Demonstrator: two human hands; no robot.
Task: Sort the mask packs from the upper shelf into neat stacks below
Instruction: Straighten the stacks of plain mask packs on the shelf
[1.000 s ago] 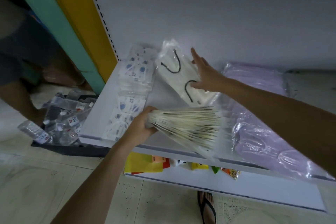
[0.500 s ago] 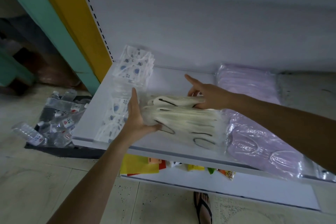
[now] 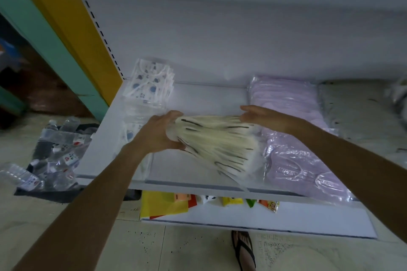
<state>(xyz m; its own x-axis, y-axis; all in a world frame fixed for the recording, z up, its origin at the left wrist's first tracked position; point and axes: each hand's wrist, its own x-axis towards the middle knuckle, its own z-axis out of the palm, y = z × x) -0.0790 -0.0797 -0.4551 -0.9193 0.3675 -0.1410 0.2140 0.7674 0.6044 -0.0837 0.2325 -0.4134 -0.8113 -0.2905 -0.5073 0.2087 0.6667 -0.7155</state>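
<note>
A fanned bundle of cream mask packs (image 3: 218,141) with black ear loops is held just above the white shelf (image 3: 189,180). My left hand (image 3: 158,134) grips the bundle's left end, thumb on top. My right hand (image 3: 262,116) rests with fairly straight fingers on the bundle's far right edge. White mask packs with blue prints (image 3: 147,90) stand in a stack to the left. Lilac mask packs (image 3: 293,138) in clear wrap lie to the right.
Grey-green packs (image 3: 361,112) lie at the far right of the shelf. A lower shelf (image 3: 286,220) holds colourful packets (image 3: 167,204). Plastic water bottles (image 3: 55,152) lie on the floor at left. A sandalled foot (image 3: 243,248) stands below.
The loose cream pack that the right hand pressed against the back wall has come down onto the bundle. My left hand shifted its grip and the bundle now fans out, lifted slightly.
</note>
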